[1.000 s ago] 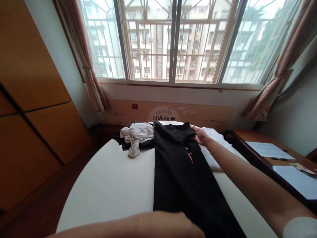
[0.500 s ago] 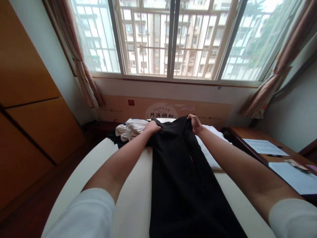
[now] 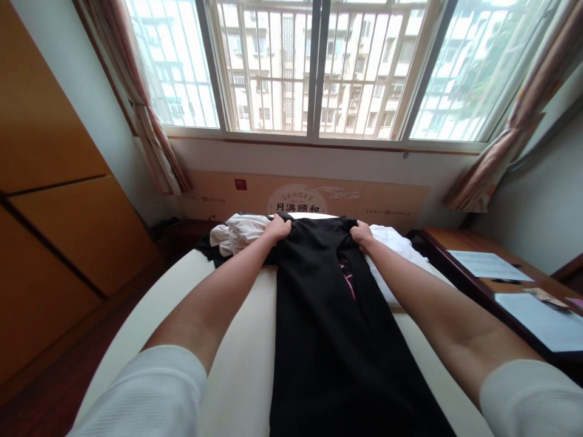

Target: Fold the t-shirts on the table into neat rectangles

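A long black garment point(image 3: 314, 315) stretches from the far end of the white table-like surface point(image 3: 241, 328) toward me. Its exact kind cannot be told. My left hand point(image 3: 279, 229) is closed on its far left corner, and the far right corner is gripped in my right hand point(image 3: 361, 235). Between them the far edge is drawn fairly straight. Pink lines point(image 3: 348, 280) show in a fold right of the middle. Beside my left hand lies a crumpled off-white cloth point(image 3: 237, 233) on dark fabric. White folded cloth point(image 3: 394, 243) lies beyond my right forearm.
On the right stands a wooden desk point(image 3: 455, 243) with paper sheets point(image 3: 489, 265) and a dark pen point(image 3: 505, 281). A printed cardboard panel point(image 3: 214, 188) leans under the barred window point(image 3: 314, 79). An orange-brown cabinet point(image 3: 82, 230) is at the left, and curtains point(image 3: 155, 139) hang on both sides.
My right hand has come down a little with its corner, so the far edge lies flatter. More of the pink lines shows in the fold. My left hand has shifted slightly left.
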`<state>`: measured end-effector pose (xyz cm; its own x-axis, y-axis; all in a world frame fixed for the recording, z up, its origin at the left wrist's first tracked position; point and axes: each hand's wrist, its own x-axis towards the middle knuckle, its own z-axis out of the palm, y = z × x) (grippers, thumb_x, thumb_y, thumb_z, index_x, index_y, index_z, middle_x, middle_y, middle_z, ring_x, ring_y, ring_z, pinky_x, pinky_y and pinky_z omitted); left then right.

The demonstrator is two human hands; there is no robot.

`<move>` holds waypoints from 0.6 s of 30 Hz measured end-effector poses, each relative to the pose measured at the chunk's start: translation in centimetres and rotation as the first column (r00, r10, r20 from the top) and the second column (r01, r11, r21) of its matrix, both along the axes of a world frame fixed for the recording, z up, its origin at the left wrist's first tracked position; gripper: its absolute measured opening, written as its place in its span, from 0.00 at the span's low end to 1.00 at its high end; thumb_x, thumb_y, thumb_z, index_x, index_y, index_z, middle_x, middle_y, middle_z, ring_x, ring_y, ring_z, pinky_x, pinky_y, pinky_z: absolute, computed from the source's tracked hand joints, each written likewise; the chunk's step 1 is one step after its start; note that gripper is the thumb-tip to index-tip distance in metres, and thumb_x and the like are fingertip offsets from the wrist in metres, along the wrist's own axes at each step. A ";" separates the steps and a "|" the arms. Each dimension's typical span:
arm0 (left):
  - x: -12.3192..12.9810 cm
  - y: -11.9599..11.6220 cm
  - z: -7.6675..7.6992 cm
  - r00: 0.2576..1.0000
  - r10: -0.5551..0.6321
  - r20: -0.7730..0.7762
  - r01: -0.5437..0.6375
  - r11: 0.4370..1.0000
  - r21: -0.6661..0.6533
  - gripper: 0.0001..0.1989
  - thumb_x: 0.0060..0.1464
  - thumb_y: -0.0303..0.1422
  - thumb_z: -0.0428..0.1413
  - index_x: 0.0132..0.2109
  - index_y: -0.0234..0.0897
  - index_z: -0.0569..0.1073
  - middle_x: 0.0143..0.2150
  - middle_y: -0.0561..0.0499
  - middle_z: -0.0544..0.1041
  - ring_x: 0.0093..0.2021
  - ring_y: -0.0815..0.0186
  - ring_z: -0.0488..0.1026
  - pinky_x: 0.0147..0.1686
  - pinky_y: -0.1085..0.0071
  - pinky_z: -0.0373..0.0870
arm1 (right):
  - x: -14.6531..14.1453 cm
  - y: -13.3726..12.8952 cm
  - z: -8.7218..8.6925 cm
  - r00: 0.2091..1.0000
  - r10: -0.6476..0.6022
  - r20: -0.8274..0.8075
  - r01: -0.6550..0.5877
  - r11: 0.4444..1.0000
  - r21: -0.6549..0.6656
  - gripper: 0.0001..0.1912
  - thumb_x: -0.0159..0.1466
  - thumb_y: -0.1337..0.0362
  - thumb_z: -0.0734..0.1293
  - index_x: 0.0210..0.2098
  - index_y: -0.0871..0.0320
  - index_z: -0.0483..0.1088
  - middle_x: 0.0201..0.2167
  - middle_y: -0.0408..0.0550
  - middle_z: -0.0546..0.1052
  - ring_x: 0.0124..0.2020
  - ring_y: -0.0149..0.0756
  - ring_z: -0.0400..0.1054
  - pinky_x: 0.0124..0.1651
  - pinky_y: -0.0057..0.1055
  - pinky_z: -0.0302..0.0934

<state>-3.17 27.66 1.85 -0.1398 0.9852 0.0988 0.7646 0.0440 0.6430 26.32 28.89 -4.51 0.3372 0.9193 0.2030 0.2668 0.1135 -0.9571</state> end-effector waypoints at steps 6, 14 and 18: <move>-0.7 -0.1 -0.3 0.999 0.012 -0.043 -0.005 0.988 0.157 0.28 0.58 0.21 0.56 0.64 0.38 0.66 0.59 0.36 0.79 0.59 0.52 0.77 0.58 0.65 0.68 | -0.4 0.3 2.3 0.999 0.024 0.046 -0.028 0.996 0.087 0.19 0.50 0.68 0.62 0.40 0.59 0.75 0.27 0.42 0.75 0.28 0.34 0.67 0.31 0.27 0.64; 1.5 -3.0 0.1 0.943 0.077 -0.325 -0.043 0.993 0.109 0.26 0.59 0.23 0.54 0.64 0.23 0.67 0.66 0.23 0.70 0.66 0.42 0.69 0.63 0.58 0.65 | 0.2 -1.0 1.5 0.957 -0.122 0.264 0.131 0.991 -0.014 0.27 0.50 0.69 0.67 0.50 0.64 0.76 0.44 0.61 0.81 0.47 0.53 0.75 0.52 0.43 0.70; 3.9 -10.1 -1.0 0.883 -0.186 -0.431 0.283 0.944 0.173 0.24 0.67 0.34 0.51 0.66 0.28 0.68 0.75 0.29 0.61 0.74 0.42 0.58 0.72 0.54 0.54 | -1.7 -1.8 1.8 0.884 -0.165 0.438 0.151 0.986 0.067 0.41 0.60 0.66 0.66 0.73 0.65 0.59 0.73 0.69 0.61 0.72 0.65 0.54 0.72 0.60 0.49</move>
